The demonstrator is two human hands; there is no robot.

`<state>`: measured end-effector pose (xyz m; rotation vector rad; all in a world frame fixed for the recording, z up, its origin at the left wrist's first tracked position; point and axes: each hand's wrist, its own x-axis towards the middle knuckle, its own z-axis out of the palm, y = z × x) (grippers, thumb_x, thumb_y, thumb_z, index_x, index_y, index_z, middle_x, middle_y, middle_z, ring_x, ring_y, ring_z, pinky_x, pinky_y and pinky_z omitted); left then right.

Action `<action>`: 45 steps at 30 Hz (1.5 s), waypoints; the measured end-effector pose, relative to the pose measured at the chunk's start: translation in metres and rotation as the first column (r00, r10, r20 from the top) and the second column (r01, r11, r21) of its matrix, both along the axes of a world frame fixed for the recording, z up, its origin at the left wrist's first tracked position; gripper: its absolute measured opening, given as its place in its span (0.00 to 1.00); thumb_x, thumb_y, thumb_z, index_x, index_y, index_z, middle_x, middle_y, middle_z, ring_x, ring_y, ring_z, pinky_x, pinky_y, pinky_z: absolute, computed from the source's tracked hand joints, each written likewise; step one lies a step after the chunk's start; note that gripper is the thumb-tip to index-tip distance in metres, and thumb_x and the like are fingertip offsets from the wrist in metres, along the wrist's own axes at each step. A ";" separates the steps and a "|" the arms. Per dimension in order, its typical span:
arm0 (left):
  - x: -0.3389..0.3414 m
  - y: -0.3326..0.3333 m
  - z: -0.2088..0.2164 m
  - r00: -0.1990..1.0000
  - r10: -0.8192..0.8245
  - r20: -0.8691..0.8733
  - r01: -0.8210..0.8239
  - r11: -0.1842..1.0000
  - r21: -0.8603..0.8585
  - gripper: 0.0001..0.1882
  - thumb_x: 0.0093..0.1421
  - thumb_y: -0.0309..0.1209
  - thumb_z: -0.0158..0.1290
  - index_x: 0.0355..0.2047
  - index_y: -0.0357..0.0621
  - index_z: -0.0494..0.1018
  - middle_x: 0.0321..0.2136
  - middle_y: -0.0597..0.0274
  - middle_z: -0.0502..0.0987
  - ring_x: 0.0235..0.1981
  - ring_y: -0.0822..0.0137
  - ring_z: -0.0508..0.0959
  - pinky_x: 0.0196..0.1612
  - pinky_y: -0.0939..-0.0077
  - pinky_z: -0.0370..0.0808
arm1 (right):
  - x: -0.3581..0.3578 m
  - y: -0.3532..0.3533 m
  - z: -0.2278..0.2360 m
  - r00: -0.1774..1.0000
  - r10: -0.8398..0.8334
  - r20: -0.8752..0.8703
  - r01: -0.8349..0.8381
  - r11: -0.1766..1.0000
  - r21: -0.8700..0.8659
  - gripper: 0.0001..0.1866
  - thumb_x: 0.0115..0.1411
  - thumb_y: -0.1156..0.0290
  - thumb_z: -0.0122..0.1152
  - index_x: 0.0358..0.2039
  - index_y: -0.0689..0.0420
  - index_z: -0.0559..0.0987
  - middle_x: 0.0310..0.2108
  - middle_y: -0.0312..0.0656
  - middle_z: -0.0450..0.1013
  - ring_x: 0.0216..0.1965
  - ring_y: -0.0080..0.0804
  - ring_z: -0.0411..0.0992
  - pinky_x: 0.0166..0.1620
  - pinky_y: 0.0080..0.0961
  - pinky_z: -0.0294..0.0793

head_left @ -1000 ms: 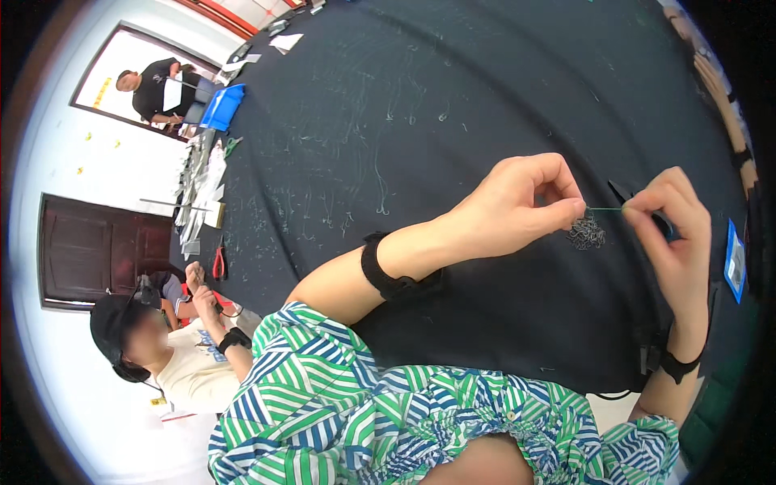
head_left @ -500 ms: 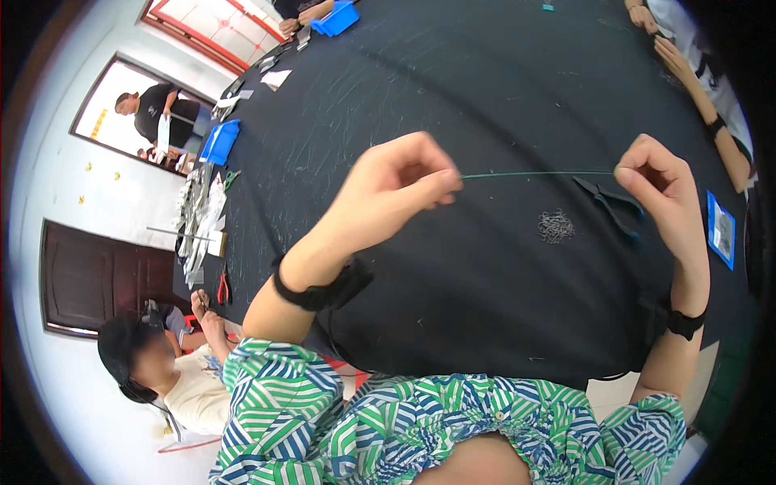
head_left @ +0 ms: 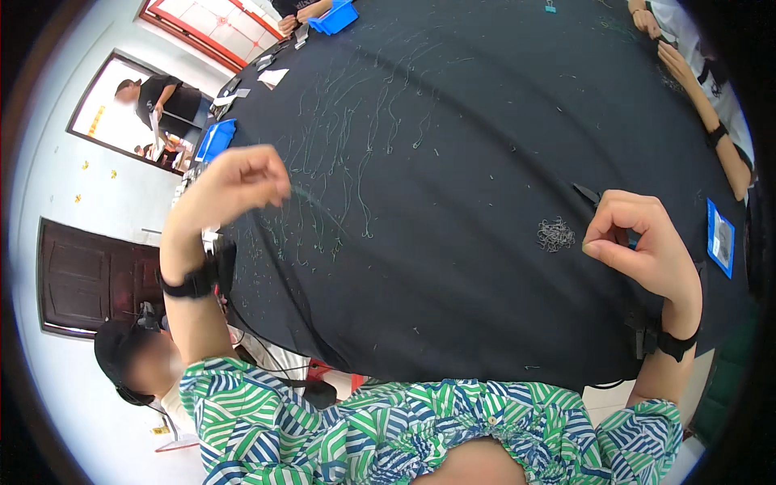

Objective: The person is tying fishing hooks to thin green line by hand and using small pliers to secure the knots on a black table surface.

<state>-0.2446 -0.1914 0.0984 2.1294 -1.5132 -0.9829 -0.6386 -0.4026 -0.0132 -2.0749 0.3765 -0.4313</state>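
Note:
My left hand [head_left: 242, 184] is raised over the table's left part, thumb and fingers pinched. A blurred strand of green line [head_left: 317, 212] trails from its fingertips. Several lengths of green line [head_left: 365, 198] lie spread on the black cloth beyond, some with a small loop or hook-like end. My right hand [head_left: 643, 242] is closed in a pinch beside a pile of small metal hooks [head_left: 555, 235]; whatever its fingertips hold is too small to see. Dark-handled pliers [head_left: 585, 193] lie behind my right hand, mostly hidden by it.
A blue packet [head_left: 719, 238] lies at the right edge of the table. Blue trays [head_left: 217, 139] stand along the far left edge. Co-workers' hands [head_left: 677, 65] are at the far right, and another person [head_left: 141, 364] sits to my left.
The line was stretched between both hands; now my hands are far apart. My left hand has swung left with the line trailing. My right hand has come lower and nearer the hooks.

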 end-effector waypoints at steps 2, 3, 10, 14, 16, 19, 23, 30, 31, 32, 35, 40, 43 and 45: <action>0.049 -0.017 -0.008 0.984 0.062 0.169 -0.075 0.994 0.074 0.05 0.61 0.31 0.51 0.33 0.44 0.73 0.27 0.71 0.77 0.29 0.81 0.75 0.30 0.86 0.70 | 0.001 -0.001 -0.002 0.999 -0.023 -0.045 0.024 1.000 0.012 0.04 0.50 0.76 0.64 0.23 0.62 0.77 0.21 0.33 0.68 0.20 0.18 0.63 0.24 0.16 0.59; 0.079 -0.024 -0.017 0.958 0.129 0.257 -0.151 0.986 0.068 0.07 0.63 0.35 0.52 0.32 0.46 0.72 0.26 0.74 0.75 0.26 0.84 0.73 0.26 0.90 0.67 | 0.004 -0.002 -0.004 0.999 -0.014 -0.044 0.015 1.000 0.015 0.04 0.50 0.76 0.64 0.23 0.62 0.77 0.21 0.33 0.68 0.20 0.18 0.63 0.24 0.16 0.59; 0.307 -0.073 -0.073 0.552 0.832 -0.042 -0.626 0.381 -0.681 0.10 0.53 0.34 0.55 0.25 0.41 0.80 0.19 0.67 0.78 0.18 0.77 0.74 0.21 0.81 0.68 | 0.002 -0.003 -0.008 0.990 -0.119 -0.080 0.121 0.993 0.013 0.05 0.50 0.75 0.64 0.23 0.62 0.78 0.21 0.34 0.69 0.20 0.17 0.63 0.24 0.16 0.60; 0.342 -0.075 -0.122 0.377 0.867 0.326 -0.754 0.491 -0.435 0.13 0.53 0.38 0.52 0.18 0.45 0.77 0.16 0.65 0.77 0.15 0.72 0.72 0.20 0.74 0.67 | 0.003 -0.004 -0.007 0.977 -0.186 -0.102 0.189 0.982 0.022 0.05 0.51 0.74 0.64 0.23 0.62 0.78 0.21 0.34 0.69 0.20 0.17 0.63 0.24 0.16 0.60; 0.337 -0.074 -0.163 0.471 0.823 0.319 -0.747 0.564 -0.352 0.14 0.54 0.36 0.52 0.16 0.44 0.77 0.14 0.63 0.76 0.16 0.70 0.74 0.22 0.73 0.69 | 0.006 -0.004 -0.008 0.973 -0.199 -0.120 0.200 0.980 0.000 0.05 0.51 0.74 0.64 0.23 0.62 0.78 0.21 0.33 0.69 0.20 0.17 0.63 0.24 0.16 0.60; 0.339 -0.064 -0.177 0.395 0.872 0.289 -0.839 0.470 -0.275 0.10 0.53 0.35 0.56 0.20 0.45 0.80 0.17 0.66 0.79 0.18 0.71 0.76 0.24 0.74 0.70 | -0.001 0.000 -0.004 0.976 -0.194 -0.103 0.194 0.981 -0.014 0.06 0.50 0.74 0.64 0.23 0.61 0.78 0.21 0.34 0.69 0.20 0.17 0.64 0.24 0.16 0.60; 0.331 -0.058 -0.192 0.489 0.830 0.270 -0.760 0.557 -0.335 0.09 0.54 0.35 0.56 0.26 0.44 0.82 0.20 0.66 0.81 0.21 0.71 0.79 0.26 0.76 0.72 | 0.000 -0.001 -0.006 0.975 -0.194 -0.105 0.192 0.981 -0.036 0.06 0.50 0.74 0.64 0.23 0.62 0.78 0.21 0.34 0.69 0.20 0.18 0.64 0.24 0.17 0.60; 0.351 -0.047 -0.184 0.528 0.800 0.284 -0.752 0.596 -0.282 0.10 0.54 0.29 0.57 0.35 0.40 0.81 0.19 0.64 0.79 0.18 0.74 0.77 0.20 0.80 0.71 | 0.000 -0.005 -0.001 0.979 -0.182 -0.088 0.181 0.983 -0.028 0.05 0.52 0.75 0.63 0.24 0.63 0.77 0.21 0.34 0.68 0.21 0.17 0.64 0.24 0.16 0.60; 0.353 -0.047 -0.185 0.533 0.798 0.280 -0.748 0.599 -0.284 0.10 0.54 0.29 0.57 0.35 0.40 0.81 0.19 0.64 0.79 0.18 0.74 0.77 0.20 0.80 0.71 | -0.001 -0.006 0.001 0.977 -0.188 -0.105 0.187 0.982 -0.017 0.05 0.52 0.75 0.63 0.24 0.63 0.77 0.21 0.35 0.69 0.21 0.17 0.64 0.24 0.16 0.61; 0.353 -0.045 -0.184 0.527 0.737 0.423 -0.680 0.665 -0.310 0.12 0.51 0.32 0.58 0.35 0.42 0.82 0.24 0.60 0.81 0.25 0.67 0.80 0.29 0.73 0.74 | -0.001 -0.006 0.003 0.974 -0.194 -0.120 0.195 0.981 -0.007 0.05 0.53 0.76 0.63 0.24 0.63 0.77 0.21 0.35 0.69 0.22 0.16 0.65 0.25 0.16 0.62; 0.324 -0.075 -0.200 0.606 0.392 0.692 -0.369 0.909 -0.193 0.14 0.47 0.40 0.53 0.27 0.46 0.80 0.28 0.48 0.80 0.33 0.50 0.80 0.37 0.57 0.74 | -0.007 -0.011 0.000 0.964 -0.226 -0.143 0.223 0.974 -0.033 0.05 0.53 0.75 0.63 0.26 0.63 0.77 0.22 0.35 0.70 0.23 0.17 0.67 0.26 0.18 0.65; 0.343 -0.025 -0.190 0.591 0.562 0.578 -0.484 0.821 -0.302 0.14 0.51 0.40 0.53 0.26 0.42 0.80 0.19 0.57 0.78 0.21 0.62 0.77 0.28 0.65 0.72 | -0.003 -0.027 -0.022 0.997 -0.067 -0.044 0.058 0.979 -0.194 0.08 0.56 0.69 0.62 0.30 0.61 0.77 0.24 0.42 0.74 0.26 0.31 0.72 0.30 0.28 0.70; 0.370 -0.026 -0.190 0.568 0.793 0.219 -0.672 0.601 -0.432 0.13 0.58 0.34 0.50 0.28 0.36 0.80 0.16 0.62 0.76 0.14 0.72 0.73 0.20 0.75 0.71 | -0.011 -0.025 -0.018 0.990 -0.072 -0.125 0.054 0.988 -0.143 0.07 0.55 0.71 0.62 0.28 0.62 0.78 0.23 0.42 0.74 0.25 0.31 0.72 0.30 0.27 0.70; 0.352 -0.060 -0.209 0.549 0.656 0.518 -0.552 0.750 -0.364 0.16 0.60 0.36 0.48 0.31 0.37 0.80 0.20 0.56 0.79 0.18 0.64 0.79 0.24 0.71 0.74 | -0.017 -0.026 -0.023 0.975 -0.107 -0.195 0.079 0.986 -0.147 0.07 0.55 0.71 0.62 0.28 0.63 0.78 0.24 0.41 0.74 0.24 0.29 0.72 0.29 0.25 0.69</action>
